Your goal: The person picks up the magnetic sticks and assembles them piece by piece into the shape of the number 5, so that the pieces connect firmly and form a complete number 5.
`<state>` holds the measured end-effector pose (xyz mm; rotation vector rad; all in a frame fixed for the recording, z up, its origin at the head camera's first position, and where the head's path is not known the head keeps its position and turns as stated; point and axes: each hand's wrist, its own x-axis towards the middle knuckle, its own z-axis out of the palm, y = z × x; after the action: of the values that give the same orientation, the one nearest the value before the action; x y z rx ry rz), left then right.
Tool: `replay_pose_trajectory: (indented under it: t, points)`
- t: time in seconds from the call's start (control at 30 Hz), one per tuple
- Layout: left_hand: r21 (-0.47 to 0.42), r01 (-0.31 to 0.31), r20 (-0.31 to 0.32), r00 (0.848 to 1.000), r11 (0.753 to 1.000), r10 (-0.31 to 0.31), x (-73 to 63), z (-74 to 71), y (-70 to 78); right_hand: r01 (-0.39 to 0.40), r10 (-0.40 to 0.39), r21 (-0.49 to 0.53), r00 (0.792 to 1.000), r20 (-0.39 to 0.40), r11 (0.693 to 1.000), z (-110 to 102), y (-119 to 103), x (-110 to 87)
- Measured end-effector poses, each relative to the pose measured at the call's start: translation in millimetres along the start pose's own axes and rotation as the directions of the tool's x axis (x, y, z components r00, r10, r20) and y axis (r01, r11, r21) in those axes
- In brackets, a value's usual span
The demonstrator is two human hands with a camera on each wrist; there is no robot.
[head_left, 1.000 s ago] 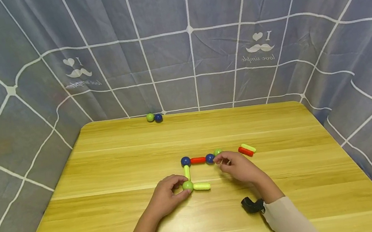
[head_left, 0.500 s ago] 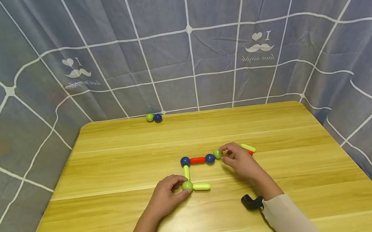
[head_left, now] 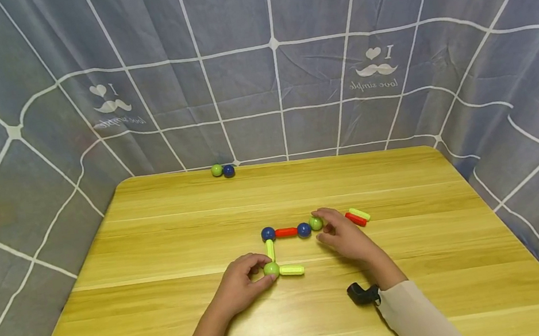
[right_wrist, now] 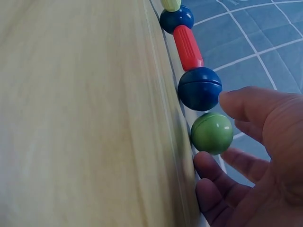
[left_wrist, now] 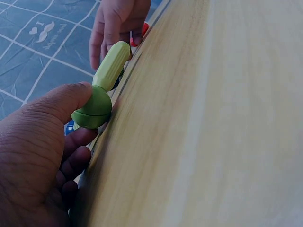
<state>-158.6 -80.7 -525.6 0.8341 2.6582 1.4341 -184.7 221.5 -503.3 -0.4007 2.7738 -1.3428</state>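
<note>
My left hand point(head_left: 242, 281) pinches a green ball point(head_left: 271, 270) between thumb and fingers. From that ball one yellow-green stick point(head_left: 292, 270) points right, and another yellow-green stick point(head_left: 270, 250) runs up to a dark blue ball point(head_left: 268, 234). A red stick point(head_left: 286, 232) links this to a second blue ball point(head_left: 304, 230). Beside it sits another green ball point(head_left: 316, 223), touching or nearly so. My right hand point(head_left: 344, 234) spreads loosely around that ball. In the right wrist view its thumb stands apart from the green ball point(right_wrist: 212, 133), near the blue ball point(right_wrist: 200, 89), with fingers at the green ball's far side.
Right of my right hand lie a loose red stick point(head_left: 355, 219) and a yellow-green stick point(head_left: 360, 214), side by side. At the wooden table's point(head_left: 178, 222) back edge rest a green ball point(head_left: 217, 170) and a blue ball point(head_left: 229, 171). Grey curtains point(head_left: 246, 78) surround the table.
My right hand shifted right from the second blue ball, then slightly back left around the green ball. The loose red stick it partly covered shows again. My left hand stays put.
</note>
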Motion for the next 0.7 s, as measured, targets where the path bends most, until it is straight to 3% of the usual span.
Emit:
replay_pose_trajectory:
  t: [0.57,0.7]
  points:
    - [0.000,0.012,0.004,1.000,1.000,-0.012,0.6,-1.4,1.5,-0.081,0.080,-0.050,0.997,-0.016,0.995,0.9,-2.7,-3.0]
    - [0.004,0.016,0.003,1.000,1.000,-0.016,0.6,-1.1,2.6,-0.065,0.066,-0.037,0.998,0.003,0.997,0.8,-3.3,-6.3]
